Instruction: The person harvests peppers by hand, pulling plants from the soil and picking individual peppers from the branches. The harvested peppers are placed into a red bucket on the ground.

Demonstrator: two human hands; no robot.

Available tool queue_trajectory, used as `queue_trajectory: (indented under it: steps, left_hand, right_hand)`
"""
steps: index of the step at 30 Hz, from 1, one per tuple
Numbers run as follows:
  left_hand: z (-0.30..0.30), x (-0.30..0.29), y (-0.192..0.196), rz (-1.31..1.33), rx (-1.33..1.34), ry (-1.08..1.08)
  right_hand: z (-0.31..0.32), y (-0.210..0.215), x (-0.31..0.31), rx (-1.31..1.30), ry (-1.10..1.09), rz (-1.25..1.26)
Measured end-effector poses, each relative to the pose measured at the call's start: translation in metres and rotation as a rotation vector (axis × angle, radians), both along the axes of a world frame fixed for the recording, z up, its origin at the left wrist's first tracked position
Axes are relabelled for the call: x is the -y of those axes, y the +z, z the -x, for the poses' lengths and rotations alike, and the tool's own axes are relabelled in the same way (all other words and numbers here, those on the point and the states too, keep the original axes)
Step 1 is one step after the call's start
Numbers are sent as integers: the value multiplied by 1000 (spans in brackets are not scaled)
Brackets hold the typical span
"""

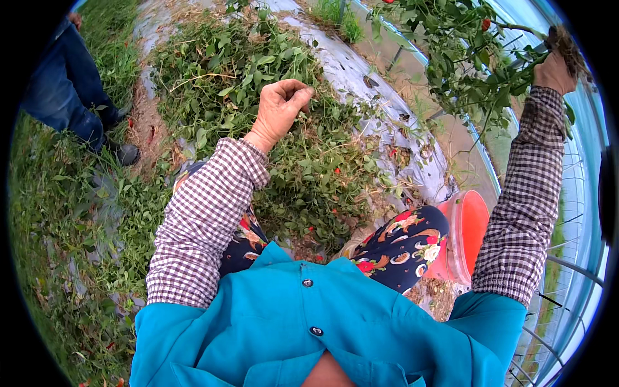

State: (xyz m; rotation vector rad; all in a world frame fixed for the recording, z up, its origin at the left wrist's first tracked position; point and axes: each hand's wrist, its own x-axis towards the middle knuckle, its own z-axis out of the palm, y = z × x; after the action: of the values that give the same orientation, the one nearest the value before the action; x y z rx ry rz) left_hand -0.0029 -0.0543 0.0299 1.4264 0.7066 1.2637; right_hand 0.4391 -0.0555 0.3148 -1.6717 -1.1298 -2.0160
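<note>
At the far upper right, my right hand [556, 72] is closed round the root end of an uprooted pepper plant [461, 71]. Its roots [569, 51] stick out past my fingers, while the leafy branches spread leftward with a red pepper [485, 24] among them. My left hand [280, 111] hovers over a heap of pulled green plants [309, 174], thumb and fingers pressed together. Whatever those fingers may hold is hidden. Small red peppers [337, 171] show within the heap.
A pink bucket [456, 238] stands by my right knee. Torn silvery plastic sheeting [393, 119] covers the ground beyond the heap. At upper left stands another person in blue trousers [68, 84]. Blue sheeting [587, 161] and a wire frame [574, 264] border the right side.
</note>
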Motion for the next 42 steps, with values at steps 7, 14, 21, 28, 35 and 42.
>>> queue_trajectory:
  steps: [7,14,21,28,35,42]
  left_hand:
    - [-20,0,-28,751,41,-433]
    - [-14,18,-57,1349,154,-364]
    - [8,10,-78,1192,135,-588]
    - [20,-9,-90,1114,-36,-705]
    - [-2,-17,-87,1186,-278,-770]
    - [-40,0,-69,815,-918,-844]
  right_hand:
    - [155,-275,19,-281,500,491]
    - [261,-408,73,-1228,1214,1306]
    - [205,-337,62,-1919,1496,1353]
    - [205,-336,71,-1854,676,1816]
    - [254,-404,91,-1704,895,1612]
    - [238,-421,91,-1580,1142,1464]
